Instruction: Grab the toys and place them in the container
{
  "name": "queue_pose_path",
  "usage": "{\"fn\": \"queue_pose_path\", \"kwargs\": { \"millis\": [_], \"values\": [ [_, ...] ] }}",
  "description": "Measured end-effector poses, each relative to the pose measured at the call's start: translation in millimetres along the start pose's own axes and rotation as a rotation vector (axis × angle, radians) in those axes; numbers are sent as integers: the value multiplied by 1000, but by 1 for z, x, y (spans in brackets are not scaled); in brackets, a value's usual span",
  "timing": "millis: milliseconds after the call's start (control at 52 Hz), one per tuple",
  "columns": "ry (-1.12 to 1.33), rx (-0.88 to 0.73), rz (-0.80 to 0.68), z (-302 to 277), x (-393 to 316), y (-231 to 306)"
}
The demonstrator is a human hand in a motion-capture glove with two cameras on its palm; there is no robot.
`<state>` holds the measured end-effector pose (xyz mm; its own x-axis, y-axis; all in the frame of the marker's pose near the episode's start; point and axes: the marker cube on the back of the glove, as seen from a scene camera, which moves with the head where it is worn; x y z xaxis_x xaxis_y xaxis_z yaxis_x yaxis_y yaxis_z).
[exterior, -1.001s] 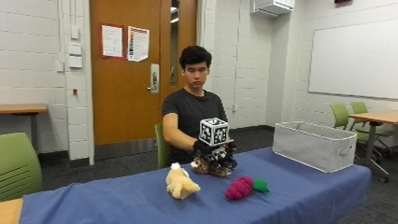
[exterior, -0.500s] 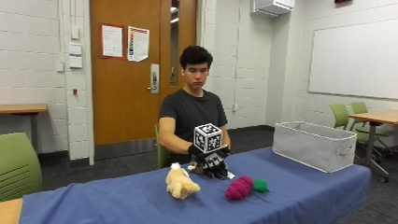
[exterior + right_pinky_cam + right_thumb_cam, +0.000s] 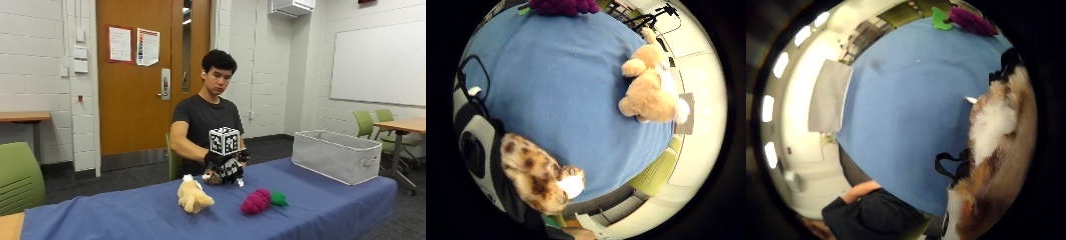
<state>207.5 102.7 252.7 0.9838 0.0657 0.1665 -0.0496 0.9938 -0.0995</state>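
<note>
Three plush toys are noted: a spotted toy (image 3: 214, 176) gripped in the gloved right hand (image 3: 225, 163) at frame centre, judged light, soft and compressible, best taken round the body, while the tan bear (image 3: 194, 195) and purple grapes (image 3: 257, 201) lie on the blue tabletop (image 3: 319, 210), the container (image 3: 336, 161) at right.

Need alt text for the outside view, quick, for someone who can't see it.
A seated person's gloved right hand holds a spotted plush toy just above the blue table. A tan plush and purple grapes toy lie there; a grey container stands apart.

Gloved hand (image 3: 223, 167) grips spotted toy (image 3: 213, 176) above table (image 3: 133, 212).
</note>
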Motion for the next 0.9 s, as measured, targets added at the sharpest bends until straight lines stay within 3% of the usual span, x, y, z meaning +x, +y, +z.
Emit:
{"fn": "queue_pose_path", "kwargs": {
  "millis": [96,231,346,500,731,904],
  "values": [
    [-7,-33,0,-19,-6,-14],
    [16,24,-34,-91,-41,-42],
    [66,169,-131,-184,-122,-71],
    [104,274,-296,-249,-233,-91],
    [79,272,-534,-254,-434,-113],
    [43,224,-664,-235,-432,-164]
  ]
}}
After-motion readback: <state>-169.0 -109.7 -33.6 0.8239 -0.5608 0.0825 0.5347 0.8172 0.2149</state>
